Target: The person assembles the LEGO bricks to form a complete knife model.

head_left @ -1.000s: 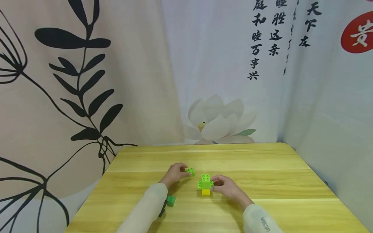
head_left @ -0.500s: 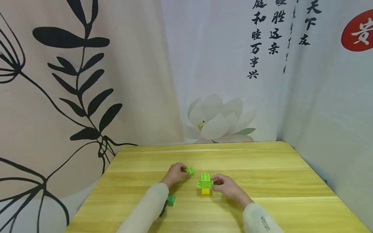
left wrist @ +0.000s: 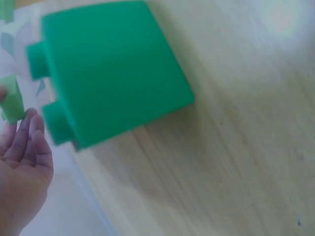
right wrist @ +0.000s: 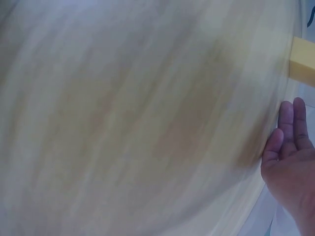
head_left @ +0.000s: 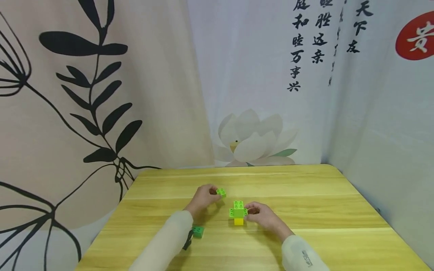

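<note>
My left hand (head_left: 203, 198) pinches a light green building block (head_left: 221, 192) by its left side, above the table. The block also shows at the edge of the left wrist view, between the fingertips of the left hand (left wrist: 24, 172). Just right of it stands a stack of building blocks (head_left: 239, 213), light green with studs on top and a yellow block (head_left: 239, 221) at the bottom. My right hand (head_left: 264, 215) holds the stack's right side with thumb and fingers. In the right wrist view, that hand (right wrist: 293, 157) is below the yellow block (right wrist: 302, 61); its grip is cut off there.
A dark green building block (head_left: 198, 232) rests on the wooden table (head_left: 325, 210) beside my left forearm; it looms large in the left wrist view. A dark strap-like piece (head_left: 188, 240) is at the left sleeve. Printed curtains (head_left: 162, 94) hang behind the table.
My left hand has moved slightly away toward the table's far side, carrying the light green block a little higher. The right hand and the stack stay nearly still.
</note>
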The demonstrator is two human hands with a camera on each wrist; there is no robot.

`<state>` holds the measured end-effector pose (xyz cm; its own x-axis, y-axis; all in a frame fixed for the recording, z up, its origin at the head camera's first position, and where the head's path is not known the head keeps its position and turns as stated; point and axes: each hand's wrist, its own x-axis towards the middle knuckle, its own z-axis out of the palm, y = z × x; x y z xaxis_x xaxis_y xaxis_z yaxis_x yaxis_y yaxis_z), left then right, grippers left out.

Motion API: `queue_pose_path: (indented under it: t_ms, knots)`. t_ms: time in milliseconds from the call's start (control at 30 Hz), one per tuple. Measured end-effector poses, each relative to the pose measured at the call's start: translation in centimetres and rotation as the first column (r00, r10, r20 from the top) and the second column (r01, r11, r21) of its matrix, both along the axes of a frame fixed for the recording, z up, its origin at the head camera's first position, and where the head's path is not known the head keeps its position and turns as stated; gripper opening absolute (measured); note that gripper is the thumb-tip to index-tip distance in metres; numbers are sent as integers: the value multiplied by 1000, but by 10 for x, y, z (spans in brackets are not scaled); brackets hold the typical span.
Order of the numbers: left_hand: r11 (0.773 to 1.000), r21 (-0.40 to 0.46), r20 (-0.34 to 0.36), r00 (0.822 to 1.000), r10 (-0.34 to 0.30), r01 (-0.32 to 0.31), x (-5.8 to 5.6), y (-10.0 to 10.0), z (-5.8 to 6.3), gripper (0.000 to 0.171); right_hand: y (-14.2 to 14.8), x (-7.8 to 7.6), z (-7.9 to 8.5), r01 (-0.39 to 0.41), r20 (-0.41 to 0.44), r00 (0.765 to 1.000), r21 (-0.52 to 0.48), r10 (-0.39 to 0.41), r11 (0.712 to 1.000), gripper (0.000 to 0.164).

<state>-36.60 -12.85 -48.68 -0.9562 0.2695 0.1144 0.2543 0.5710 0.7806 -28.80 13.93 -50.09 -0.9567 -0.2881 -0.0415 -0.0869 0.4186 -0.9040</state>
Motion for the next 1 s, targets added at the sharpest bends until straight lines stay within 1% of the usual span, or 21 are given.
queue_pose_path:
  t_ms: [200, 333, 467, 700, 833, 1000]
  knots:
    - [998, 59, 10, 1000, -3, 3, 13, 2, 19, 30, -2, 1, 1, 9, -1, 1000, -2, -9, 1000, 37]
    - [995, 98, 3, 1000, -11, 11, 20, 2, 28, 35, -3, 2, 1, 4, 5, 1000, -4, -4, 1000, 37]
    - [993, 111, -15, 999, -31, 32, 27, 3, 32, 36, -2, 1, 0, 2, 2, 1000, 8, -2, 1000, 36]
    - [991, 117, 4, 998, -65, 64, 41, 7, 40, 31, -3, 2, 4, 4, -5, 1000, 7, -4, 1000, 37]
    - [988, 128, 4, 997, -83, 82, 48, 12, 41, 29, -4, 4, 5, 2, 2, 1000, -4, -2, 1000, 36]
    - [984, 142, 7, 994, -112, 110, 52, 17, 37, 28, -5, 3, 4, 8, 12, 1000, 11, -9, 1000, 35]
